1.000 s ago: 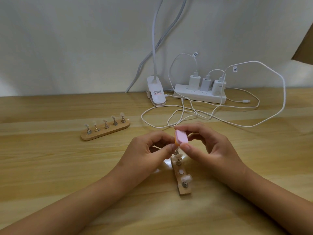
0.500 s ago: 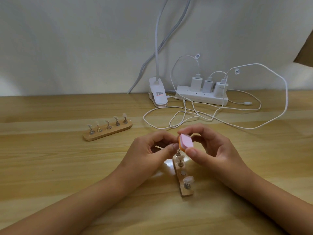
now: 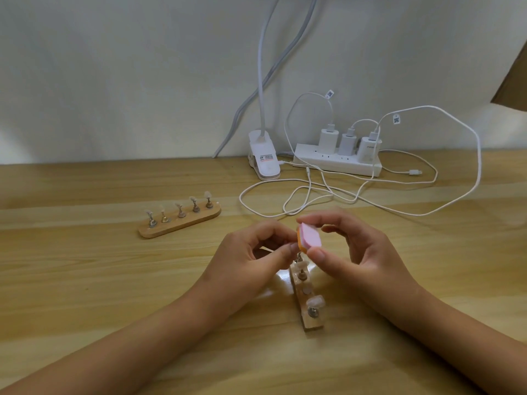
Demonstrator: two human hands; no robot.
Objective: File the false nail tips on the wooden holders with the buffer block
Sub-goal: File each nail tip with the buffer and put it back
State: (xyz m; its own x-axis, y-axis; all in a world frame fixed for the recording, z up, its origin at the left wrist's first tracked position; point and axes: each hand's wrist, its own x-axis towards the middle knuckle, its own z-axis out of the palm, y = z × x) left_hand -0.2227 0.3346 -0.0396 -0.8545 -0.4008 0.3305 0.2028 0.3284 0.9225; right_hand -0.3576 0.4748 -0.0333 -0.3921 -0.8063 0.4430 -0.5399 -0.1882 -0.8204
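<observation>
Filing seems under way above the far end of the pale wooden holder strip (image 3: 309, 319): a pink-and-orange buffer block (image 3: 310, 237) is pinched in the right hand (image 3: 352, 262), a metal nail peg (image 3: 299, 255) in the left hand (image 3: 248, 262); light strokes are needed next.

We're looking at a home-style desk: wooden tabletop (image 3: 85, 280), plain white wall (image 3: 114, 67), clip-on lamp (image 3: 263, 161), power strip (image 3: 336, 163) crowded with chargers (image 3: 328, 139).

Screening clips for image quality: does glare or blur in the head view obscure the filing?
Head view: a glare patch whitens the table beside the near wooden holder; the buffer block and the fingers around it look slightly soft; lighting elsewhere is even, shadows faint.
</observation>
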